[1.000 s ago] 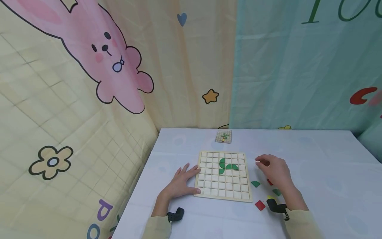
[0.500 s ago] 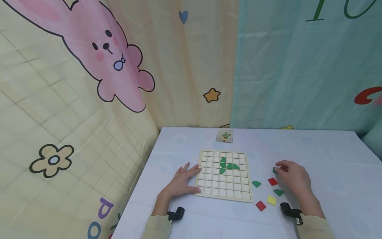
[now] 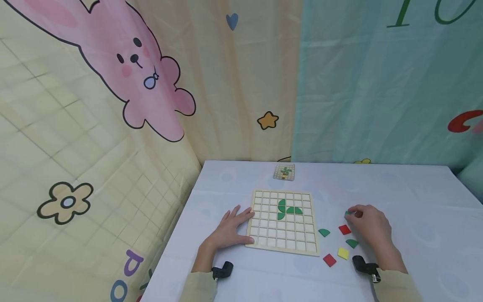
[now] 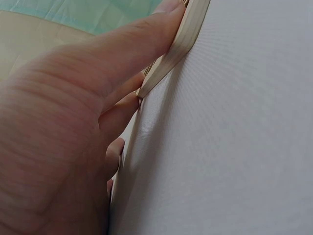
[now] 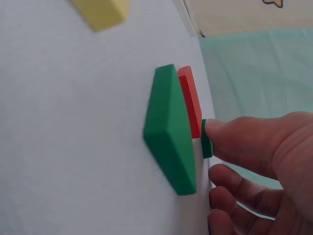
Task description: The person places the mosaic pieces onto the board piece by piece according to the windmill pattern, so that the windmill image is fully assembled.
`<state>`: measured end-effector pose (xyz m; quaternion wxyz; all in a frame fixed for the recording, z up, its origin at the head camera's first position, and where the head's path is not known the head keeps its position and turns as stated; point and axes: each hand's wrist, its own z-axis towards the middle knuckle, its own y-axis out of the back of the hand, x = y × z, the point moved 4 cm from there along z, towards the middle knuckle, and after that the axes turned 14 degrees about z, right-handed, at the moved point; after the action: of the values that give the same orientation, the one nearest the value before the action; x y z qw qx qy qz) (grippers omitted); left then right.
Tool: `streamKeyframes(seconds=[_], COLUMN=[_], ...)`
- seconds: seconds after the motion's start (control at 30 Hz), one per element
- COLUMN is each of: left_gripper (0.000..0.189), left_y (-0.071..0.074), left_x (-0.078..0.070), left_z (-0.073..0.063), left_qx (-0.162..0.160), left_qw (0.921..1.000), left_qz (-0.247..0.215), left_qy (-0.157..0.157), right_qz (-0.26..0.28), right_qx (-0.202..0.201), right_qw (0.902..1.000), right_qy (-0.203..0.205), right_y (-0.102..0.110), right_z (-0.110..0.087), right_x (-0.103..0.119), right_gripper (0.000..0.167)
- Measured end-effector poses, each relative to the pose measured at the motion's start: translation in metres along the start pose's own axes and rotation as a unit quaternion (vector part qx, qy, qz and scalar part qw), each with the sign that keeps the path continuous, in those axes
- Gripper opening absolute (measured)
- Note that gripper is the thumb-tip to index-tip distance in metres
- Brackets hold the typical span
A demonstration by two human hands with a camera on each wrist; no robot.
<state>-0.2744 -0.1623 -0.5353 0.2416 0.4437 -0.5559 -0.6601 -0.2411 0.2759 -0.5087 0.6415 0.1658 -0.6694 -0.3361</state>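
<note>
Right hand (image 3: 372,226) is pinching a green piece (image 5: 207,139) I'm judging light, stiff, edge-grippable; left hand (image 3: 229,230), uncurled, touching the board (image 3: 272,235) at its left edge.

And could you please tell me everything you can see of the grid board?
The grid board is pale and roughly square, apparently wooden, with thin strips dividing it into white squares. It lies flat on the table. Green rounded pieces sit in several squares in its upper middle, and the left hand touches its left edge.
</note>
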Motion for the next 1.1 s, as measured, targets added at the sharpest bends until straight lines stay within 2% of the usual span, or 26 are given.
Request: streamKeyframes(seconds=[0.43, 0.93, 1.1], left_gripper=[0.089, 0.089, 0.09], left_y=[0.0011, 0.0033, 0.001], left_x=[-0.0008, -0.0012, -0.0006], left_z=[-0.0013, -0.0008, -0.0006], left_qx=[0.0, 0.003, 0.004], left_qw=[1.0, 1.0, 1.0], left_qz=[-0.005, -0.005, -0.001], left_qy=[0.003, 0.0, 0.0], right_qz=[0.021, 0.035, 0.05], right_qx=[-0.003, -0.023, -0.02], right_qw=[0.9998, 0.9982, 0.9977], right_qy=[0.0, 0.043, 0.041], right_y=[-0.0037, -0.0054, -0.0071], right_z=[0.0037, 0.0048, 0.0051], right_x=[-0.0031, -0.0032, -0.0038], right_gripper=[0.027, 0.022, 0.019])
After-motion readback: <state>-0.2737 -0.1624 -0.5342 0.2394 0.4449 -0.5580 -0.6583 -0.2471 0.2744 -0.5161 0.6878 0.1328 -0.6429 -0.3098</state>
